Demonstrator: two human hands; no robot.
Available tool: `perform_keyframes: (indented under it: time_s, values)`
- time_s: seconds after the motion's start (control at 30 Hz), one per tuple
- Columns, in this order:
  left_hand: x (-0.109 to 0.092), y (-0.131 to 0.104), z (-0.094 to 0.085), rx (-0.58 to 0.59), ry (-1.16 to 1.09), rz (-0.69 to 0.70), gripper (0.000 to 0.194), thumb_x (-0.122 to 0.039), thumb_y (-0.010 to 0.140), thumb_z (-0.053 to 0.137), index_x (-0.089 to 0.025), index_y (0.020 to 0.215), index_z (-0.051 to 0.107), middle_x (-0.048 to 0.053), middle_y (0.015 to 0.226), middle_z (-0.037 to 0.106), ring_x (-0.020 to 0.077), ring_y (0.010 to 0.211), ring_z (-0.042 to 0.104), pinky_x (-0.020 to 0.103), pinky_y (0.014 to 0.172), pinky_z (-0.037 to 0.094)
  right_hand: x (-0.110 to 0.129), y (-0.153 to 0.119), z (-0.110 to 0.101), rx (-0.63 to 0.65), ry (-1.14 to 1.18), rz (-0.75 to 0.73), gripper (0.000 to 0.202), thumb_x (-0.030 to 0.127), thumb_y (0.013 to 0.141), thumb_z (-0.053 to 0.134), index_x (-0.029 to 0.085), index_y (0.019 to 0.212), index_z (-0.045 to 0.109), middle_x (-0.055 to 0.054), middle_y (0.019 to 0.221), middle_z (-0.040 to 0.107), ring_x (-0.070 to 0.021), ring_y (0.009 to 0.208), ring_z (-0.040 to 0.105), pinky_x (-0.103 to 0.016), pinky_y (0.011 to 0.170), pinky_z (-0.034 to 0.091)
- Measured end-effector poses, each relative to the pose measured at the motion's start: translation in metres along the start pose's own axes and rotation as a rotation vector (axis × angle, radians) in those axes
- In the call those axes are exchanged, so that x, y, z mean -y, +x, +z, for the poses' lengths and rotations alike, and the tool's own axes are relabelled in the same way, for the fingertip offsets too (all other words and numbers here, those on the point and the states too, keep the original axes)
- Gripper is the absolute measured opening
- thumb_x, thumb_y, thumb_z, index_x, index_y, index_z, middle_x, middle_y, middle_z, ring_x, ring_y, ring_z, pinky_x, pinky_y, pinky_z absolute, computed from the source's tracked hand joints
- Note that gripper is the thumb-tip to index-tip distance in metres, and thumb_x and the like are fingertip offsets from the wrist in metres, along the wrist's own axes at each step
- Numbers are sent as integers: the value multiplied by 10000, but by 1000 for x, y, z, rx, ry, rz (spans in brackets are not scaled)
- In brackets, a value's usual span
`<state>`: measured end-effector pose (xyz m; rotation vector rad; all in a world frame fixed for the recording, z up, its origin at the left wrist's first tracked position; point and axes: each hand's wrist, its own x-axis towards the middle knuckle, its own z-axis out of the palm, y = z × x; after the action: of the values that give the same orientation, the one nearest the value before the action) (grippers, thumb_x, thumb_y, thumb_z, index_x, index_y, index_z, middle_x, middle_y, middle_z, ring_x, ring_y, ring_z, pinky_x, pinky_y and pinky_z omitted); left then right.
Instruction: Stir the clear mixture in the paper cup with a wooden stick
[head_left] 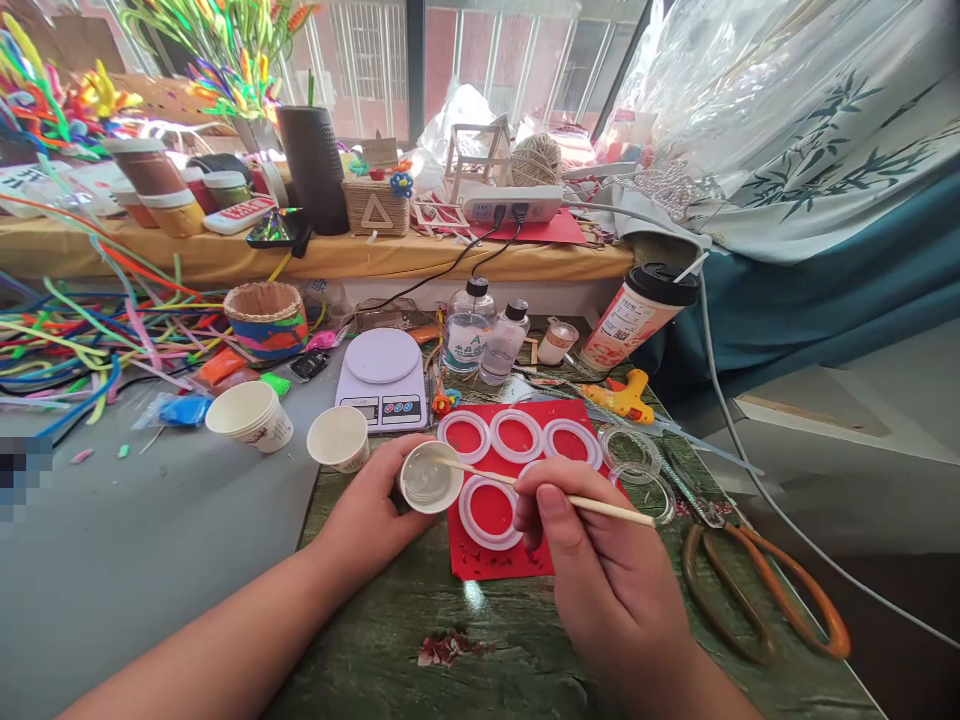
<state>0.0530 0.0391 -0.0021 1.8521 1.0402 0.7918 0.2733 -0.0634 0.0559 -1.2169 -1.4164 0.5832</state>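
My left hand (379, 515) is wrapped round a small paper cup (433, 500), tilted so that its clear, streaky liquid shows. Between the thumb and fingers of my right hand (600, 560) is a thin wooden stick (480, 474), its far end dipped in that liquid. Behind and beneath the stick lies a red sheet (465, 562) bearing several white ring-shaped molds (489, 540). My right hand hides part of the sheet and of the rings nearest it. Just left of the held cup stands another paper cup (339, 440).
A kitchen scale (382, 375), two clear bottles (471, 340) with black caps and a drink cup (637, 320) stand at the back. Stacked paper cups (251, 420) are at left. Big scissors (765, 590), clear rings (634, 455) and a yellow glue gun (626, 397) lie at right. Petal bits (442, 650) lie in front.
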Motion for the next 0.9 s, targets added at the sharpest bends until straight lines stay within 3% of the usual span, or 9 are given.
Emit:
perform_keyframes:
  time_s: [0.53, 0.63, 0.73, 0.9]
  values:
    - [-3, 0, -1, 23, 4, 30, 500, -287, 916, 828, -278, 1399, 699, 108, 1438, 794, 347, 1323, 757, 527, 1155, 622, 0, -6, -5, 1, 74, 101, 219, 309, 1215, 559, 285, 1163, 771, -17, 890, 718, -181, 738, 666, -302, 638, 564]
    - [-2, 0, -1, 23, 11, 36, 509, -269, 910, 826, -281, 1403, 699, 101, 1454, 790, 341, 1343, 751, 514, 1169, 619, 1, -6, -5, -48, 72, 76, 208, 302, 1212, 567, 288, 1196, 774, -25, 915, 732, -185, 774, 681, -296, 658, 584]
    - [-1, -1, -1, 23, 9, 34, 514, -269, 911, 833, -288, 1408, 701, 96, 1456, 791, 340, 1343, 753, 519, 1171, 621, 3, -5, -5, -12, 63, 67, 221, 284, 1211, 564, 299, 1168, 780, -10, 873, 719, -173, 742, 671, -282, 635, 567]
    - [0, -1, 0, 18, 8, 34, 528, -261, 909, 836, -289, 1417, 695, 96, 1464, 785, 342, 1348, 752, 528, 1180, 616, 1, -3, -4, -2, 6, 23, 211, 268, 1204, 575, 329, 1215, 777, -6, 957, 753, -170, 816, 703, -297, 747, 607]
